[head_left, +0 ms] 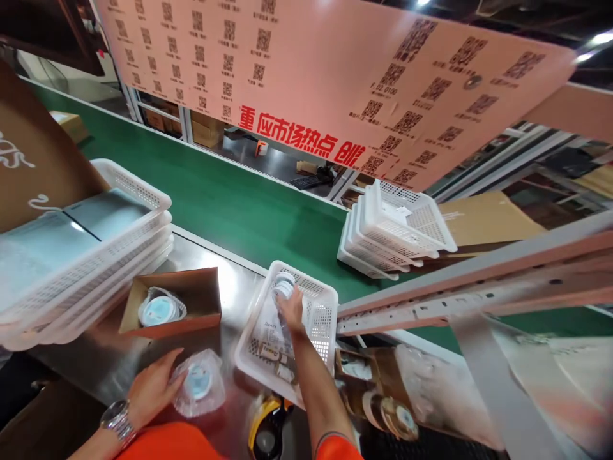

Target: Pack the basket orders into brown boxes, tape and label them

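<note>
My right hand (291, 308) reaches into a white perforated basket (324, 319) and closes on a small round white container (284, 285) at its far end. Papers or packets lie in the basket's near part. My left hand (153, 386), with a wristwatch, rests on the steel table, its fingers on a clear plastic-bagged round item (201, 382). An open brown cardboard box (191, 300) beyond it holds another bagged round item (160, 308).
A green conveyor belt (249, 211) runs behind the steel table (110, 361). A stack of white baskets (397, 230) sits on the belt at right; another stack (86, 262) with flat grey sheets is at left. A pink QR-code sign (335, 83) hangs overhead. A yellow tape dispenser (265, 428) is near me.
</note>
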Demonstrator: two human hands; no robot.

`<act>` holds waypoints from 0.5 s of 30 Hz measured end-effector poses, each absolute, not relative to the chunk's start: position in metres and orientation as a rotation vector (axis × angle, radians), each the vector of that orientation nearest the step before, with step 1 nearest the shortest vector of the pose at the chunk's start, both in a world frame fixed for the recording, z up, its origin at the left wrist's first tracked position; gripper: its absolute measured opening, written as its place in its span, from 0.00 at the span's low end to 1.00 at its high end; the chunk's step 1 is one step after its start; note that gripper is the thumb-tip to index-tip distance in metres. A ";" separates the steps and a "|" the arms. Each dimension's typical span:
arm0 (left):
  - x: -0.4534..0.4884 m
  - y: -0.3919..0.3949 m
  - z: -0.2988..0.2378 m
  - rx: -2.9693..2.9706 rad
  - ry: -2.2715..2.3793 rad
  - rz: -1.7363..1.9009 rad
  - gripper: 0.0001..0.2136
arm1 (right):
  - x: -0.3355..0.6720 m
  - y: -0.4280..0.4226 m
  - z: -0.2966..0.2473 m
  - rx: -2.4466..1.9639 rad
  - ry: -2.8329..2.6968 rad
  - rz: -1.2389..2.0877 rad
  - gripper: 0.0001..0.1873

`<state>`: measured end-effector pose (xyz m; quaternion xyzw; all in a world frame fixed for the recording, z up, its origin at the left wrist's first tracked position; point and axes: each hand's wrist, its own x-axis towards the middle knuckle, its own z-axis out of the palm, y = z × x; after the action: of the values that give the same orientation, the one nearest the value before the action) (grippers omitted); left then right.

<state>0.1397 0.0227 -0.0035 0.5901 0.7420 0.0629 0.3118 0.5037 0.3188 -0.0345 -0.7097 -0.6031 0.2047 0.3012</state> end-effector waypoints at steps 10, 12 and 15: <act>0.141 0.041 0.010 1.573 1.822 0.266 0.19 | 0.454 0.145 0.034 -1.499 -1.565 1.098 0.39; 0.140 0.045 0.006 1.596 1.765 0.292 0.18 | 0.422 0.086 0.039 -1.357 -1.794 1.175 0.37; 0.138 0.047 0.002 1.632 1.687 0.338 0.18 | 0.374 0.031 0.031 -1.255 -2.305 0.946 0.37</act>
<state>0.1381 0.0467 0.0018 0.6378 0.6593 0.1321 0.3757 0.3744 0.0308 0.0306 -0.4430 -0.8135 0.3339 0.1747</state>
